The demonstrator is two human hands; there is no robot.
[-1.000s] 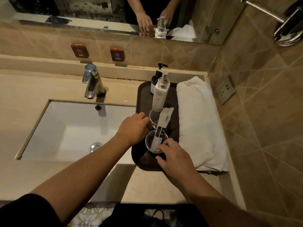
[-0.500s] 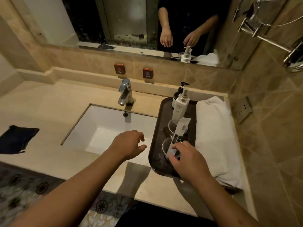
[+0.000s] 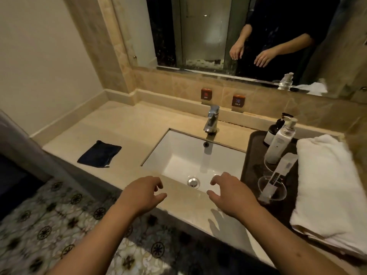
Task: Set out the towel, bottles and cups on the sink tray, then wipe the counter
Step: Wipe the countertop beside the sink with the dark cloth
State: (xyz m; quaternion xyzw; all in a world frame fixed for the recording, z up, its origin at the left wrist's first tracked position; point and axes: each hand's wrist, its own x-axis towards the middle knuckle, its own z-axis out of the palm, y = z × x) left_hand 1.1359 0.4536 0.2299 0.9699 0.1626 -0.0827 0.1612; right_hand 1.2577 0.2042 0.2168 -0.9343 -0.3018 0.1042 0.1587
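A dark brown tray (image 3: 252, 155) lies on the counter right of the basin. On it stand a dark pump bottle (image 3: 275, 130) and a white pump bottle (image 3: 280, 143) at the back, with two clear cups in front. The nearer cup (image 3: 272, 189) holds a wrapped toothbrush packet (image 3: 278, 177). A folded white towel (image 3: 327, 185) rests along the tray's right side. My left hand (image 3: 142, 193) and my right hand (image 3: 231, 193) hover over the basin's front rim, both empty with fingers curled apart. A dark blue cloth (image 3: 99, 153) lies flat on the counter at the left.
The white basin (image 3: 190, 161) has a chrome tap (image 3: 211, 120) behind it and a drain (image 3: 193, 182) near my hands. A mirror (image 3: 218, 36) spans the back wall. The beige counter (image 3: 127, 132) runs left to a wall; patterned floor lies below.
My right hand has let go of the nearer cup and pulled left off the tray. Both hands have come back over the basin's front edge, and my view has swung left.
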